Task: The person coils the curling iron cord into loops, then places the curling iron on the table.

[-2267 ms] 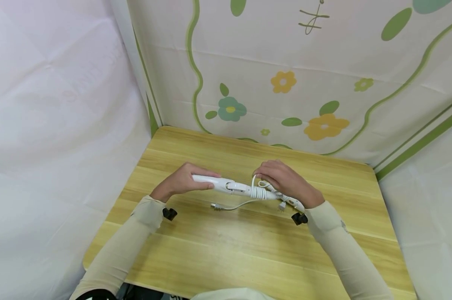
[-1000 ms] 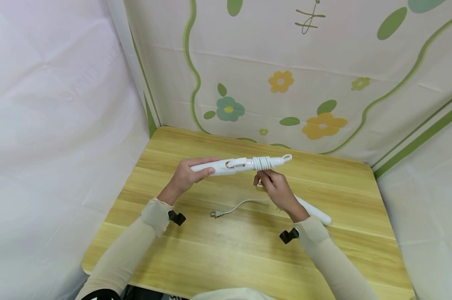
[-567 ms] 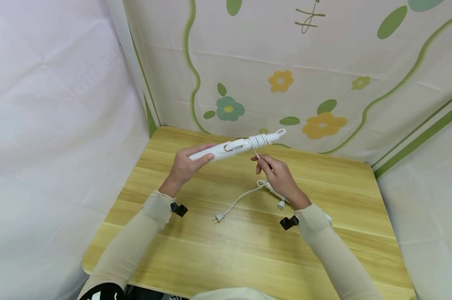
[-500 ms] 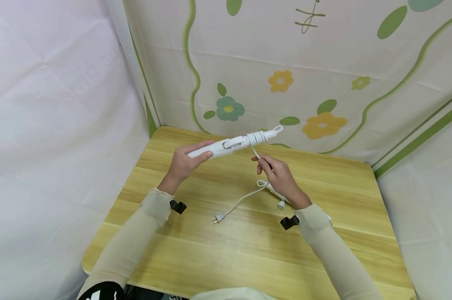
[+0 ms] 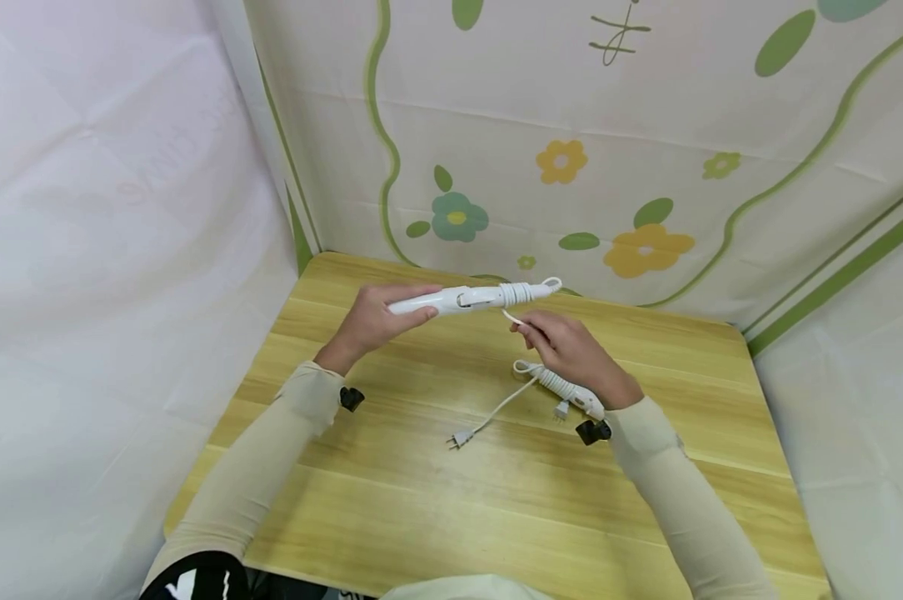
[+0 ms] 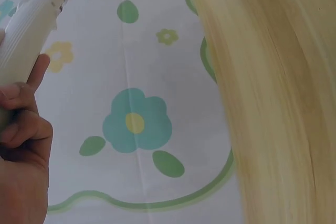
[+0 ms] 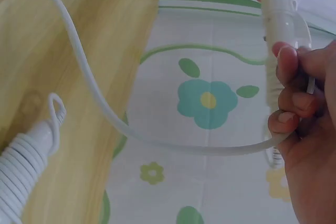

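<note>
In the head view a white hair curling iron (image 5: 481, 297) is held nearly level above the table. My left hand (image 5: 371, 322) grips its left end, thumb in front and fingers behind. Several turns of white cord (image 5: 515, 293) circle the handle near its looped right end. Just below those turns, my right hand (image 5: 575, 352) pinches the cord between thumb and fingers. In the right wrist view the loose cord (image 7: 205, 150) sags from that hand in a long curve. Its two-pin plug (image 5: 461, 438) hangs low over the tabletop.
A second white curling iron (image 5: 567, 390), its cord wound round the handle, lies on the wooden table (image 5: 421, 508) under the right forearm. Its plug (image 5: 561, 410) sits beside it. Flower-patterned fabric (image 5: 496, 125) rises behind the table, with plain white sheets (image 5: 122, 250) at the sides.
The left hand has raised the curling iron from low over the table, tilted it up, then levelled it. The right hand, still on the cord, has passed below the handle; the plug has shifted right.
</note>
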Motion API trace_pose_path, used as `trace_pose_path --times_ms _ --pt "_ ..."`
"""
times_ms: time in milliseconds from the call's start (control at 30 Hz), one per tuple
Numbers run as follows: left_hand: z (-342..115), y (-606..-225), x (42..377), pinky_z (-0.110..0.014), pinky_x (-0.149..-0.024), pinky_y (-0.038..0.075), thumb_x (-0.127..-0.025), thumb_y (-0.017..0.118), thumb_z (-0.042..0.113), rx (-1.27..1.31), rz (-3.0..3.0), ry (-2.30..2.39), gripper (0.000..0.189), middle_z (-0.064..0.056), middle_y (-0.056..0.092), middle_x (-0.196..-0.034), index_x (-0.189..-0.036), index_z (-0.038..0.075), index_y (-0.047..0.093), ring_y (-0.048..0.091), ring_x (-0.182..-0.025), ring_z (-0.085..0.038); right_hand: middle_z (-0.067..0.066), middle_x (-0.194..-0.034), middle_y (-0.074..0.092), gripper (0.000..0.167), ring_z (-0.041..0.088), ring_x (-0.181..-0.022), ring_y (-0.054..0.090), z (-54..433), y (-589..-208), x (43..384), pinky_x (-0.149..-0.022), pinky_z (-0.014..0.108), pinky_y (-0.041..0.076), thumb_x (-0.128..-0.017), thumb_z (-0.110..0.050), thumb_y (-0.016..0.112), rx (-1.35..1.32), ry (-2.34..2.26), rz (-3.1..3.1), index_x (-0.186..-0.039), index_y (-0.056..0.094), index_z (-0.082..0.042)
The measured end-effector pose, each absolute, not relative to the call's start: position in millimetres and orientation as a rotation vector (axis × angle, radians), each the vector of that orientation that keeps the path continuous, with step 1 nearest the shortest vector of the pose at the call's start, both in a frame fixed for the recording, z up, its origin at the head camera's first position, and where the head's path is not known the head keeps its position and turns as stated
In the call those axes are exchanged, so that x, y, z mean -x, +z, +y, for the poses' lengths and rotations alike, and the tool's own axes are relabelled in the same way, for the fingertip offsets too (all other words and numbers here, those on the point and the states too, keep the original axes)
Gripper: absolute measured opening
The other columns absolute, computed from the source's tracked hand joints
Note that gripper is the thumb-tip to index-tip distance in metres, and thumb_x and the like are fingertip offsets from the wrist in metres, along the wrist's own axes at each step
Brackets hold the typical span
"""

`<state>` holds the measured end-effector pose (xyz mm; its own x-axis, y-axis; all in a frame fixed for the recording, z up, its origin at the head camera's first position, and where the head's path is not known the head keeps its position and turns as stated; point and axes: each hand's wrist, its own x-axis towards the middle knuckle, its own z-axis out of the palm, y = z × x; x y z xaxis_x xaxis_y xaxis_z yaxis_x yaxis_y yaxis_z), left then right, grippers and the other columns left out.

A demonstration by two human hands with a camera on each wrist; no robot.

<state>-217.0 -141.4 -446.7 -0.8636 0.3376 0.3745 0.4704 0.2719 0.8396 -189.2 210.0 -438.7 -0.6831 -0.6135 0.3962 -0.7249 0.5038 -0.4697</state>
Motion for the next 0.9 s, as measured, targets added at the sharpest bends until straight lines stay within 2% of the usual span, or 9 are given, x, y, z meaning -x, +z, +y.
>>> trace_pose_path --times_ms 167,300,500,667,767,900 --pt "-145.2 -442.7 217.8 -0.027 -0.063 0.058 -0.096 0.087 0.025 0.852 -2.558 -1.61 0.034 -0.008 0.081 -0.127 -0.13 0.02 0.082 0.074 -0.086 -0.02 -0.003 -0.081 0.062 0.01 0.004 -0.067 0.046 213.2 -430.6 191.3 -0.064 0.029 0.046 -0.108 -0.002 0.065 -1.231 0.808 -2.581 -0.106 0.072 -0.009" --pt "-148.0 -441.1 221.4 -0.026 -0.062 0.056 -0.097 0.086 0.026 0.901 -2.626 -1.596 0.034 -0.005 0.08 -0.129 -0.13 0.021 0.082 0.071 -0.085 -0.019 -0.004 -0.083 0.062 0.009 0.005 -0.068 0.047 214.4 -426.3 194.4 -0.065 0.03 0.046 -0.108 -0.004 0.067 -1.243 0.785 -2.59 -0.109 0.075 -0.008" --pt "-148.1 -439.9 224.4 -0.027 -0.062 0.055 -0.096 0.087 0.03 0.874 -2.718 -1.655 0.035 -0.005 0.079 -0.133 -0.13 0.025 0.082 0.069 -0.082 -0.019 0.002 -0.095 0.073 0.006 0.01 -0.076 0.058 215.5 -421.3 200.6 -0.069 0.034 0.052 -0.105 -0.005 0.072 -1.267 0.792 -2.542 -0.109 0.077 -0.007" --pt "-146.6 -439.9 225.8 -0.028 -0.064 0.056 -0.095 0.087 0.031 0.914 -2.773 -1.673 0.035 -0.008 0.077 -0.136 -0.129 0.025 0.083 0.07 -0.086 -0.019 0.0 -0.101 0.077 0.01 0.013 -0.089 0.07 218.7 -418.7 203.8 -0.076 0.039 0.059 -0.1 -0.007 0.079 -1.286 0.808 -2.515 -0.109 0.079 -0.011" --pt "-146.3 -439.7 225.2 -0.028 -0.065 0.056 -0.095 0.087 0.027 0.968 -2.784 -1.688 0.035 -0.011 0.078 -0.134 -0.129 0.022 0.083 0.07 -0.087 -0.018 -0.003 -0.1 0.076 0.013 0.01 -0.085 0.066 220.4 -417.7 204.5 -0.073 0.035 0.055 -0.098 -0.008 0.081 -1.324 0.821 -2.504 -0.11 0.082 -0.014" --pt "-147.3 -439.3 223.6 -0.028 -0.07 0.058 -0.095 0.086 0.018 1.053 -2.767 -1.78 0.034 -0.015 0.079 -0.129 -0.129 0.013 0.082 0.071 -0.09 -0.018 -0.006 -0.099 0.071 0.02 0.005 -0.078 0.054 221.6 -417.7 205.0 -0.067 0.027 0.046 -0.096 -0.007 0.082 -1.402 0.88 -2.506 -0.113 0.085 -0.016"
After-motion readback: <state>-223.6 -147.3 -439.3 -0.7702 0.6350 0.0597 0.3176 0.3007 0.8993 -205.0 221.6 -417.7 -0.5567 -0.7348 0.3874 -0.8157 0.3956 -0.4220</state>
